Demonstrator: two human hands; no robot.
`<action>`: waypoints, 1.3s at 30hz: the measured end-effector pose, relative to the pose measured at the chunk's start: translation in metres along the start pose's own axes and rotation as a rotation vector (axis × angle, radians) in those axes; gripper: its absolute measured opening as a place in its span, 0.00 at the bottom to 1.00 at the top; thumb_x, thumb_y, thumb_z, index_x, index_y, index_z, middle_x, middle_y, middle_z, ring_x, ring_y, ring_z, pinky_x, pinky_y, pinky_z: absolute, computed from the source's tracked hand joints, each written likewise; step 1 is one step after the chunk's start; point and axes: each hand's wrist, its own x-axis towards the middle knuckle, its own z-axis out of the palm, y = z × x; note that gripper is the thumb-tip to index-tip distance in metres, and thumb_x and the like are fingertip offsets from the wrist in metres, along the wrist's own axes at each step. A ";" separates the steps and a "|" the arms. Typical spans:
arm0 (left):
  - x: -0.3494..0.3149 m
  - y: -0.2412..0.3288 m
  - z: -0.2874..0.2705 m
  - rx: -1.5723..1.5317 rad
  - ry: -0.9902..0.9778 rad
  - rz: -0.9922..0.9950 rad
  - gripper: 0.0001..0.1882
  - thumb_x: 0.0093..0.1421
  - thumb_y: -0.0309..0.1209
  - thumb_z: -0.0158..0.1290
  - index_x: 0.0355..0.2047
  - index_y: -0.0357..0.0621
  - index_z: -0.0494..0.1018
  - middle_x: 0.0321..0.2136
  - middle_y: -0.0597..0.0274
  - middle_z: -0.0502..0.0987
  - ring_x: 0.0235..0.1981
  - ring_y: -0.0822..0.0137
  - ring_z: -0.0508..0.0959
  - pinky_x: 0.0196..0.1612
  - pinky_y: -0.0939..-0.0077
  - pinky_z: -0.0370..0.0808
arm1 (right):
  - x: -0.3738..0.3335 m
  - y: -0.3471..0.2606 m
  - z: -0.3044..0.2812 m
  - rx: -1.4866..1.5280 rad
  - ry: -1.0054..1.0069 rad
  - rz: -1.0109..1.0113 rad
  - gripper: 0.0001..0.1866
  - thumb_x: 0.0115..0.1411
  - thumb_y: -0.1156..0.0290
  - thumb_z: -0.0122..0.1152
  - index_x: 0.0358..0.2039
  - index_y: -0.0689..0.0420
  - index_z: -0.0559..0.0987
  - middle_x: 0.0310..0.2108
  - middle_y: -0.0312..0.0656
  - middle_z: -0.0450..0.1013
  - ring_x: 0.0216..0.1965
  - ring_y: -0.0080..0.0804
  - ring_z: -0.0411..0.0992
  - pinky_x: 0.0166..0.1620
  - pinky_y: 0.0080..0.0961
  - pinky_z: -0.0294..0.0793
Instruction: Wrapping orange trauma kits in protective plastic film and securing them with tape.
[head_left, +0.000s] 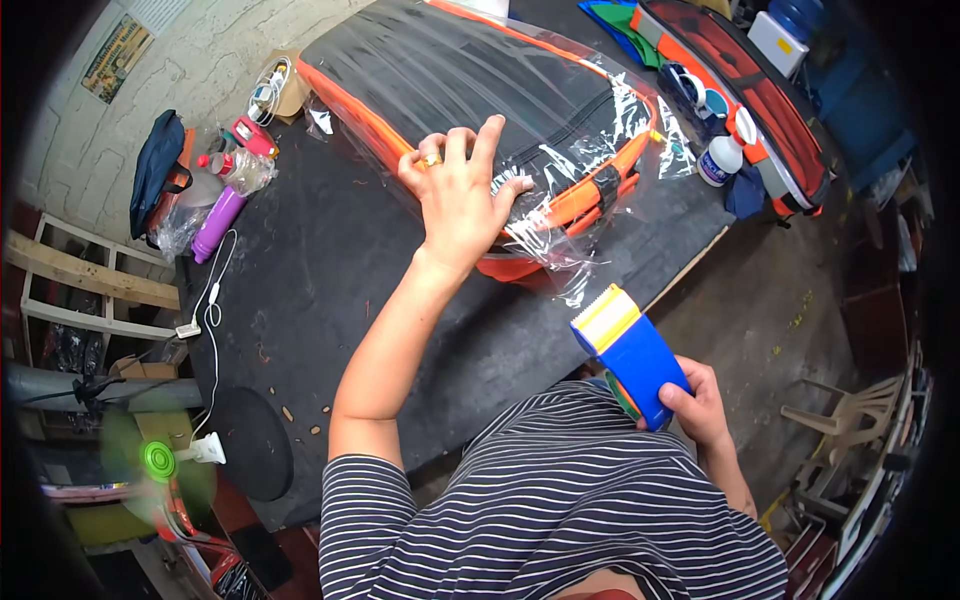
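Left hand (460, 195): fingers spread over clear plastic wrap (575, 262)
Black-and-orange bag (430, 85): beneath that wrap on the dark counter (300, 310) — upper centre of the frame
Right hand (705, 400): fingers clasping a blue dispenser (642, 362), lower right
White bottle (722, 158): upper right

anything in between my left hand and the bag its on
Yes, a clear plastic wrap: it covers the black and orange bag, also under the left hand. Nothing else visible comes between them; the blue tape dispenser is off to the side in the right hand.
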 end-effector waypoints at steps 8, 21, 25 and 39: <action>-0.151 0.012 0.073 -0.456 0.322 0.389 0.23 0.39 0.22 0.55 0.38 0.50 0.69 0.34 0.63 0.67 0.33 0.60 0.70 0.38 0.62 0.64 | 0.056 0.039 -0.036 0.060 -0.055 0.017 0.23 0.52 0.62 0.63 0.40 0.70 0.74 0.28 0.48 0.76 0.19 0.29 0.75 0.21 0.23 0.77; -0.135 0.033 0.116 -0.503 0.153 -0.178 0.03 0.43 0.21 0.51 0.21 0.38 0.73 0.19 0.51 0.72 0.23 0.52 0.75 0.28 0.62 0.70 | 0.060 0.063 -0.032 0.020 -0.048 -0.048 0.17 0.53 0.62 0.63 0.35 0.63 0.74 0.26 0.42 0.75 0.24 0.27 0.75 0.29 0.22 0.76; -0.116 0.033 0.108 -0.621 0.071 -0.375 0.03 0.45 0.23 0.54 0.22 0.38 0.76 0.22 0.52 0.76 0.25 0.53 0.77 0.29 0.65 0.72 | 0.067 0.111 -0.029 0.026 -0.037 -0.195 0.14 0.53 0.64 0.64 0.31 0.61 0.74 0.27 0.31 0.70 0.29 0.15 0.66 0.34 0.15 0.66; 0.004 0.051 0.036 -0.815 -0.009 -0.310 0.06 0.49 0.22 0.55 0.29 0.37 0.79 0.23 0.52 0.79 0.23 0.67 0.80 0.29 0.76 0.73 | 0.050 0.083 -0.047 0.100 0.038 -0.063 0.19 0.58 0.61 0.58 0.39 0.65 0.73 0.26 0.40 0.73 0.22 0.24 0.72 0.27 0.19 0.73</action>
